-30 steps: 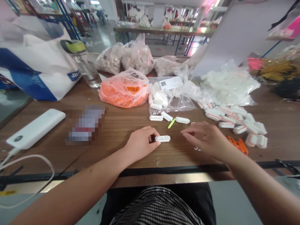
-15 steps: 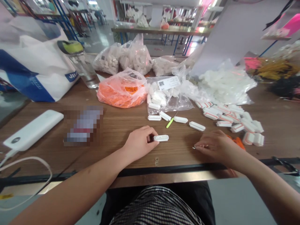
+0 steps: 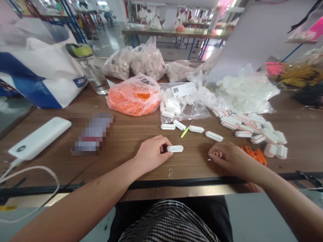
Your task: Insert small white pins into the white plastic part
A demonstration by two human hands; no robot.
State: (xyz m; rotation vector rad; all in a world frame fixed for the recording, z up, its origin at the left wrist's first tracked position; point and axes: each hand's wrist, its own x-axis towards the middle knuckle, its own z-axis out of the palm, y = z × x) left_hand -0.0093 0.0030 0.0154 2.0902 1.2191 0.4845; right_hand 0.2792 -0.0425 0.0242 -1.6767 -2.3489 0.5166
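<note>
A narrow white plastic connector housing with rows of small slots is pinched at its left end by my left hand, between thumb and fingers. My right hand rests to the right over the table, its fingers curled in and thumb against them; what it holds, if anything, is hidden. A tiny white piece shows just below its fingertips. Beyond my hands lie several more white housings and a pick with a green handle. Orange pieces lie by my right wrist.
At right is a pile of white housings with orange strips. Behind stand an orange-filled bag, a labelled clear bag and more plastic bags. To the left are a power bank, a blurred-out object and a bottle.
My right hand has curled its fingers in more and shifted slightly up, off the tiny white piece. My left hand keeps its hold on the housing. The whole view has shifted slightly.
</note>
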